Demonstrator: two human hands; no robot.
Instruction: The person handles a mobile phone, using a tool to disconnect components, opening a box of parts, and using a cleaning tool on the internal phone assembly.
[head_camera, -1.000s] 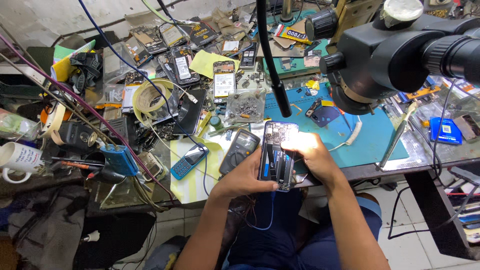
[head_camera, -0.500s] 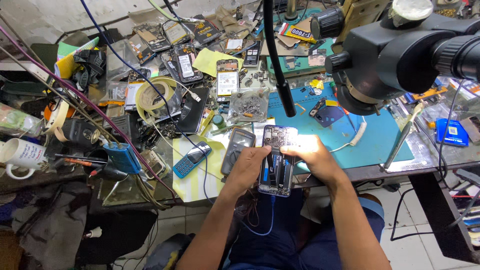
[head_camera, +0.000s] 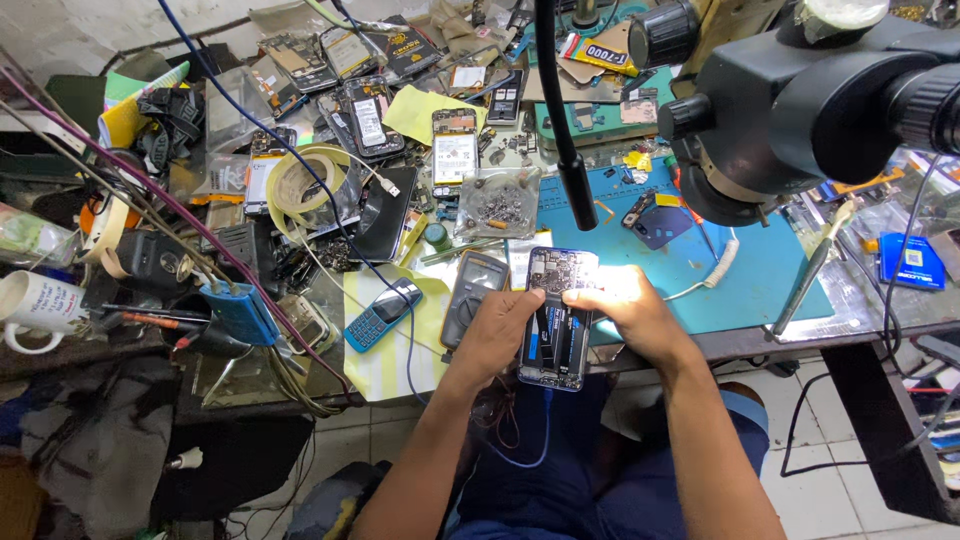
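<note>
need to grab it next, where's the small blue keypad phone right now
In the head view the small blue keypad phone lies on the yellow striped paper at the bench's front edge, just left of the black multimeter beside the left hand.

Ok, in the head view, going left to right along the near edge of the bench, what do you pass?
White mug → blue keypad phone → black multimeter → left hand → opened smartphone held in both hands → right hand → blue work mat → small blue box.

Open teal mat (head_camera: 740, 275) lay free to the right of the hands, while the microscope (head_camera: 800, 100) overhung it and phone clutter (head_camera: 360, 130) crowded the left.
</note>
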